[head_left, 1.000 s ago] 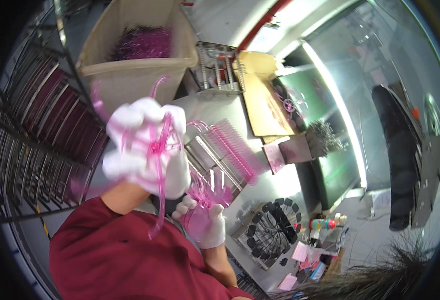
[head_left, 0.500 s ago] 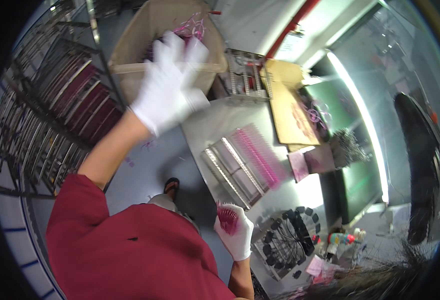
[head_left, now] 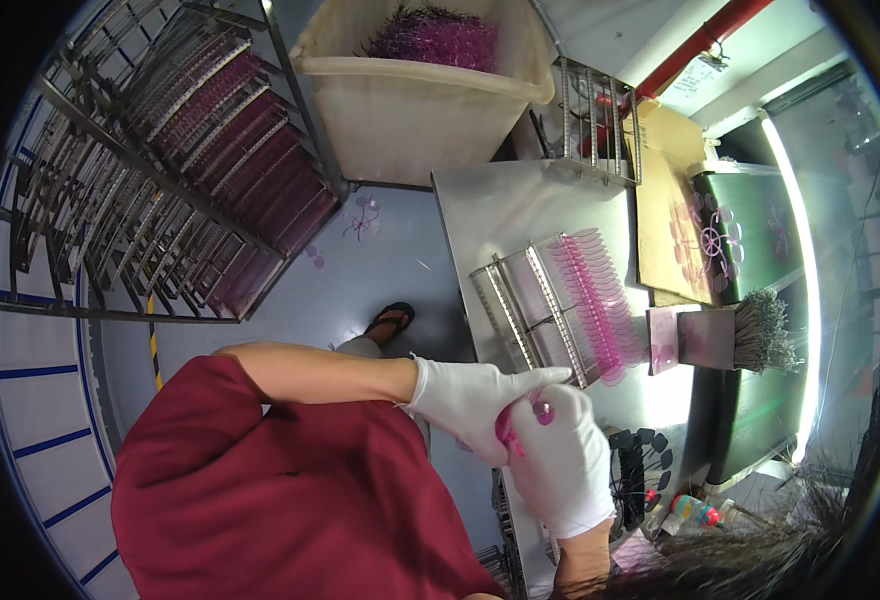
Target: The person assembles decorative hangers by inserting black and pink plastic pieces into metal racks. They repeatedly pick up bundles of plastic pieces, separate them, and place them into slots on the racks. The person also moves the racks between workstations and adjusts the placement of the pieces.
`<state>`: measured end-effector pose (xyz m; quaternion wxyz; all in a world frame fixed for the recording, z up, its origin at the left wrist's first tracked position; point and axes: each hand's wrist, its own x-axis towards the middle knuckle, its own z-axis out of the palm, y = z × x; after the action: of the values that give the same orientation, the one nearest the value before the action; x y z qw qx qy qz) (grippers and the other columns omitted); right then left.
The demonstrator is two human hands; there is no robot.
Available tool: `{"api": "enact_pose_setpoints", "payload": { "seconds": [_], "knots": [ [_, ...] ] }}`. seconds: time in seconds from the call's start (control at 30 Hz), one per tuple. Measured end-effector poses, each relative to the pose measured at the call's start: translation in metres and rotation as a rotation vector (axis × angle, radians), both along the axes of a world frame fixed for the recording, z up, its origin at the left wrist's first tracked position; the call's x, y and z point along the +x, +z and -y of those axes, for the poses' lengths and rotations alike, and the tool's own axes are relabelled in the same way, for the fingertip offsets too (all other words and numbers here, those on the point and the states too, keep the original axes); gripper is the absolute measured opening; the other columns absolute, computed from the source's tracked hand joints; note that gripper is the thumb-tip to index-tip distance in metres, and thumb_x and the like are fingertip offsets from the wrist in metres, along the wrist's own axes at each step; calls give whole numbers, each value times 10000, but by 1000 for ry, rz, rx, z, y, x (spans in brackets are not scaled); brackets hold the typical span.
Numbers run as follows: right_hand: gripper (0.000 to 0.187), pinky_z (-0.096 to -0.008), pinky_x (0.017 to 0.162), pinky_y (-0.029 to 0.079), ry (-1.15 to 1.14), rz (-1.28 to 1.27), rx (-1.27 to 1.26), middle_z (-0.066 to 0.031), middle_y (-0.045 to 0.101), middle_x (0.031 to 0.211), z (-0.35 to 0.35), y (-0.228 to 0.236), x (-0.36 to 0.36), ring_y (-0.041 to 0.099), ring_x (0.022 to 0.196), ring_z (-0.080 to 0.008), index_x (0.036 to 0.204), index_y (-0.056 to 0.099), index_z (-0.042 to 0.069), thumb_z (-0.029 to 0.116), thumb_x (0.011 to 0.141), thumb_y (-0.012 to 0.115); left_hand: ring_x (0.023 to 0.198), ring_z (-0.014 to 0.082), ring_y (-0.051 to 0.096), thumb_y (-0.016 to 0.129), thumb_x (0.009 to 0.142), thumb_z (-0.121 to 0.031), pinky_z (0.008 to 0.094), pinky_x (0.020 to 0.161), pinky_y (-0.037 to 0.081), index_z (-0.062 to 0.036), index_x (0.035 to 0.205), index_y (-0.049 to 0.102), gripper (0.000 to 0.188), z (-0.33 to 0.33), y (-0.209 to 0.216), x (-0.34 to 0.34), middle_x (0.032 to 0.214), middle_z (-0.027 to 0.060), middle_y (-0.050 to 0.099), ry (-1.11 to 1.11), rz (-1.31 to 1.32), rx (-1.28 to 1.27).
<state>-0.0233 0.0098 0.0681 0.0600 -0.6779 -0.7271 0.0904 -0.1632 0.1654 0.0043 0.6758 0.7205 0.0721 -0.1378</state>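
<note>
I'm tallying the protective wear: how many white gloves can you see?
2: one white glove on the left hand, another on the right hand, together at some pink pieces. Others could be hidden in the bench clutter.

Maroon short-sleeved shirt (head_left: 280,495), white-gloved hands (head_left: 563,465)

Red pipe (head_left: 703,47), glowing tube light (head_left: 809,240)

No text can be read; the hanging sheet (head_left: 697,82) is too small.
</note>
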Motion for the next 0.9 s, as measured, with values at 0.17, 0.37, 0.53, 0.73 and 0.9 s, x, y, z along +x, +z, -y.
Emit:
{"api": "enact_pose_setpoints", "payload": {
  "seconds": [0.17, 0.37, 0.53, 0.73, 0.9],
  "knots": [
    [602, -448, 808, 588, -106, -35, -127, -129, 605, 1244, -26, 3, 9, 651, 1057, -333, 1320, 675, 136, 90, 743, 840, 843, 261, 784, 819, 797, -212, 355, 797, 628, -73, 1615, 340, 958, -27, -29, 14, 940, 150, 768, 41, 96, -85],
    [973, -450, 942, 559, -426, -165, 411, -222, 578, 1442, -59, -45, 8, 653, 1161, -367, 1555, 497, 69, 113, 696, 953, 867, 166, 741, 832, 846, -43, 319, 747, 626, 4, 1324, 561, 552, -93, -52, 32, 1087, 124, 726, 150, -175, -915],
    [1073, -556, 1166, 441, -518, -268, 259, -286, 599, 1438, -74, -92, -13, 546, 1395, -510, 1620, 435, 33, 355, 751, 976, 896, 134, 721, 855, 834, 6, 292, 752, 595, -37, 1445, 544, 686, -121, -66, 50, 1094, 48, 720, 263, 39, -981],
    [939, -560, 1085, 505, -512, -359, 404, -226, 650, 1365, -91, -109, -18, 646, 1225, -475, 1516, 560, 81, 266, 707, 998, 951, 104, 683, 855, 851, -60, 300, 807, 586, -39, 1336, 624, 538, -127, -86, 75, 1098, 31, 708, -26, 55, -909],
    [654, -447, 1039, 554, -667, -696, 520, -227, 656, 1364, -99, -134, -32, 694, 1200, -374, 1302, 670, 38, -14, 695, 908, 1054, 134, 689, 826, 807, -6, 308, 877, 603, -11, 1364, 625, 592, -142, -108, 73, 1173, 68, 716, -153, -165, -1038]
  ]
}}
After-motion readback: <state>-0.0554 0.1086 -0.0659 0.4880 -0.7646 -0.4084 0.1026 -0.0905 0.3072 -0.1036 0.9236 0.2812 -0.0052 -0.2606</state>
